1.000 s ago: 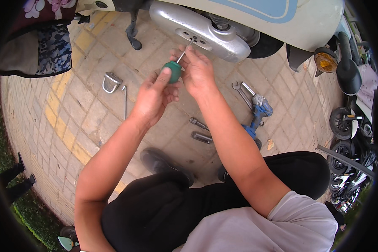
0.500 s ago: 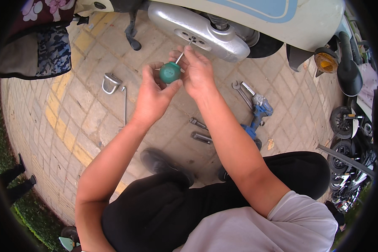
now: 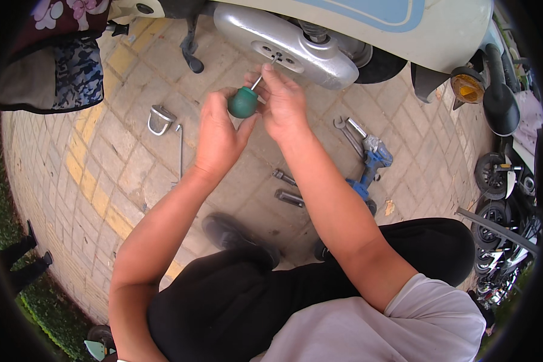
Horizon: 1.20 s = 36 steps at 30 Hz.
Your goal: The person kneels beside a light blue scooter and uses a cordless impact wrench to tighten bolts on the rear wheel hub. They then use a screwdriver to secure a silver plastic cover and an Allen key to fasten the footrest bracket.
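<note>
A screwdriver (image 3: 242, 103) with a round green handle points up and away from me, its thin shaft reaching the silver cover (image 3: 320, 60) on the scooter. The tip meets a small recessed plate (image 3: 277, 55) with several dark holes; whether it sits in a screw I cannot tell. My left hand (image 3: 220, 123) is closed round the left side of the handle, thumb low on it. My right hand (image 3: 282, 102) pinches the shaft between thumb and fingers, just above the handle.
On the paving right of my arms lie a blue impact wrench (image 3: 373, 166), a spanner (image 3: 348, 135) and two sockets (image 3: 289, 197). To the left are a silver metal cap (image 3: 160, 120) and a thin rod tool (image 3: 180, 154). A kickstand (image 3: 190, 55) stands beyond; parked scooters (image 3: 495, 211) line the far right.
The green handle has turned in my left hand, so its end marking no longer shows. My left fingers have shifted slightly round it; my right hand stays on the shaft.
</note>
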Motion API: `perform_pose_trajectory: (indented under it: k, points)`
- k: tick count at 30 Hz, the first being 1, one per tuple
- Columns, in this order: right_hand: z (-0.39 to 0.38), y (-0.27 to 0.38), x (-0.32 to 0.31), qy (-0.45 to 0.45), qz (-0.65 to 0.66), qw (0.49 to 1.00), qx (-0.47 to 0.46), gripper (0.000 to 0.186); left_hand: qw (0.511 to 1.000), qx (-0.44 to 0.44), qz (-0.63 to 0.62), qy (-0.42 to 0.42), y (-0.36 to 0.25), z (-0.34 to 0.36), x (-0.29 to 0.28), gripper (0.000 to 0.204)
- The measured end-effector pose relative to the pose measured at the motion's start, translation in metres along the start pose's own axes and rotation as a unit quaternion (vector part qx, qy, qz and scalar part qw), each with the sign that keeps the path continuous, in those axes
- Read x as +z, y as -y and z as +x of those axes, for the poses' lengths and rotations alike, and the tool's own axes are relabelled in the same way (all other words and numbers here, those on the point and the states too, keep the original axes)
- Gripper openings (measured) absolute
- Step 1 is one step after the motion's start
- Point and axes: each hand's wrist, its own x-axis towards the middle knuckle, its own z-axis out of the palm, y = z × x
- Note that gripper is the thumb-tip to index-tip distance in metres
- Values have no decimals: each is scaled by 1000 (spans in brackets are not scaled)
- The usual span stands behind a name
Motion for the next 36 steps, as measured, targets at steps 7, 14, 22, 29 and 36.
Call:
perform_pose_trajectory:
  k: [7,14,22,29,36]
  points:
    - [2,0,-2,9,10,1000,2,24,892,-294,-320,122,-5,6,-9,49]
    - [5,-1,-1,36,4,999,-2,24,897,-305,-306,89,-9,6,-6,42]
    - [5,-1,-2,43,23,999,-2,23,958,-123,-247,77,10,8,-2,46]
    - [9,-2,-6,53,39,998,7,25,939,-178,-266,124,10,7,-6,50]
    - [8,-3,-6,78,43,996,2,24,895,-280,-301,176,1,12,4,46]
